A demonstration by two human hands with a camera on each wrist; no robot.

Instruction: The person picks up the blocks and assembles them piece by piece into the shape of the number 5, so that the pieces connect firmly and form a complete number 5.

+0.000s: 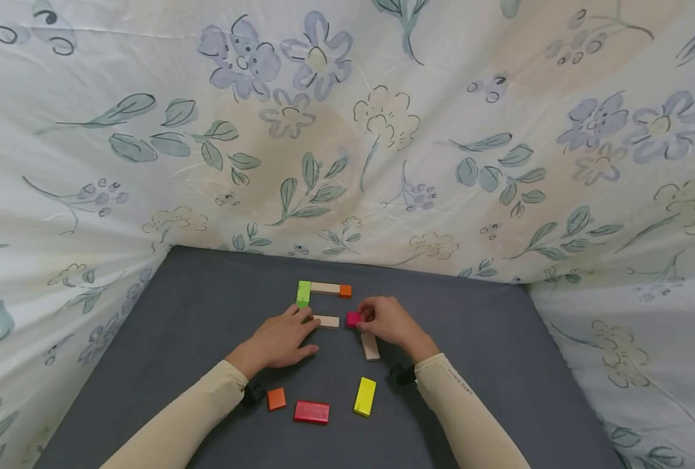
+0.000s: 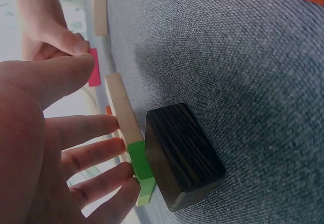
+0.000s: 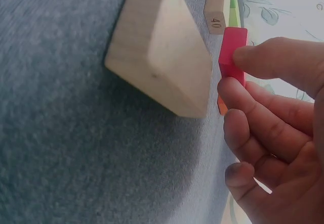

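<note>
My left hand [image 1: 279,339] lies with extended fingers along a pale wooden block [image 1: 327,322] and a green block [image 2: 140,161], fingertips right at their sides. A dark, wood-grained block [image 2: 185,153] stands close by in the left wrist view; the hand hides it from the head view. My right hand [image 1: 391,324] pinches a pinkish-red block [image 3: 234,54] between thumb and fingers, near the free end of that wooden block. Another pale wooden block [image 1: 370,346] lies just below my right hand.
Farther back, a light green block [image 1: 303,291], a wooden block [image 1: 325,288] and an orange block [image 1: 345,291] form a corner. Nearer lie an orange block [image 1: 276,398], a red block [image 1: 311,412] and a yellow block [image 1: 365,396]. Floral cloth [image 1: 347,163] surrounds the grey table [image 1: 476,365].
</note>
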